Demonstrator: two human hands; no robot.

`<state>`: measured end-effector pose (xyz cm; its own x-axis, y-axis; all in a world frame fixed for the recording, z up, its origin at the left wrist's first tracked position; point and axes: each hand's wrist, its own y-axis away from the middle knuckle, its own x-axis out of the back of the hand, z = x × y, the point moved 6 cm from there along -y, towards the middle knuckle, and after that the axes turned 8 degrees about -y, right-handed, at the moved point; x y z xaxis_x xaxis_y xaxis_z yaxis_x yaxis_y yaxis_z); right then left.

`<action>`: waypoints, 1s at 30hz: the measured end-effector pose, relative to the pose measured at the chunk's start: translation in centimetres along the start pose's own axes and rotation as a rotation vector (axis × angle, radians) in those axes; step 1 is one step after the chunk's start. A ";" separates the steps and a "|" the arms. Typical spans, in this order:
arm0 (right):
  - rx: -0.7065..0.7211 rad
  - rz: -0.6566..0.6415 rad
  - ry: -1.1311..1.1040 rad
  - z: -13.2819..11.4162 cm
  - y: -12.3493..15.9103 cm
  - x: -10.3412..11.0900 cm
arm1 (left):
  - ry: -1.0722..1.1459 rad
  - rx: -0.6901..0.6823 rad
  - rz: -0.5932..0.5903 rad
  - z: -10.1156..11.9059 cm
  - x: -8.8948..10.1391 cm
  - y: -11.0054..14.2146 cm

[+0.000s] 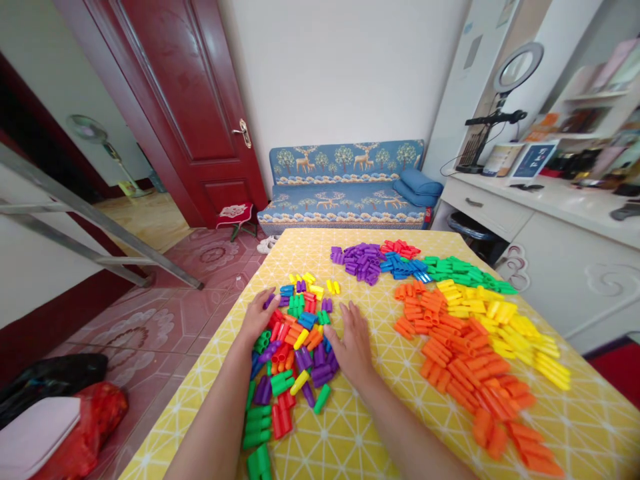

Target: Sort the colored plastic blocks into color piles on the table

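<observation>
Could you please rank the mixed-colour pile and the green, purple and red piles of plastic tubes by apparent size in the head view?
1. Mixed-colour pile
2. Green pile and purple pile: too alike to rank
3. Red pile

Yellow table [340, 443] patterned with white crossing lines. At left lies a mixed heap of short tubes [281, 353]; at right, grouped by colour, are purple tubes [364, 260], red tubes [400, 249], blue tubes [403, 268] and green tubes [463, 272] farther off, yellow tubes [510, 321] and orange tubes [467, 363] nearer.

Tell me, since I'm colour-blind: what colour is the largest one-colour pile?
That pile is orange; see the head view.
</observation>
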<state>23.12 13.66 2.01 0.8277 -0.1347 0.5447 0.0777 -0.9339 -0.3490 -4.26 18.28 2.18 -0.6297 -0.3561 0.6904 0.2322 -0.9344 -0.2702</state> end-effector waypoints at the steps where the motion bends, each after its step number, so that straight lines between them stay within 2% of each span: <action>1: -0.027 -0.007 0.032 0.4 -1.3 -0.1 | 0.012 -0.015 -0.006 0.2 -0.1 0.0; 5: -0.115 -0.057 0.109 1.6 -6.5 -0.9 | 0.047 -0.026 0.000 0.5 -0.2 0.5; 9: -0.112 -0.220 0.104 1.2 -9.3 -3.0 | 0.068 -0.024 -0.008 0.4 -0.4 0.8; 11: -0.072 -0.276 0.087 0.4 -9.1 -4.0 | 0.078 -0.028 -0.025 0.7 -0.7 1.0; 14: -0.021 -0.271 0.062 -0.6 -7.6 -4.9 | 0.147 -0.017 -0.079 1.6 -1.2 1.3; 20: 0.025 -0.203 -0.004 -1.0 -5.1 -4.4 | 0.213 -0.026 -0.153 3.9 -2.5 1.8; 25: 0.091 -0.173 -0.089 -1.1 -4.3 -3.3 | 0.182 -0.032 -0.074 4.7 -3.6 2.2; 30: 0.083 -0.141 -0.169 -0.5 -3.2 -2.3 | 0.181 0.081 0.027 4.2 -4.0 1.6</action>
<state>20.75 16.84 2.26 0.8862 0.0586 0.4596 0.2384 -0.9082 -0.3439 1.73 18.18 1.80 -0.7437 -0.3803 0.5498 0.3050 -0.9248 -0.2272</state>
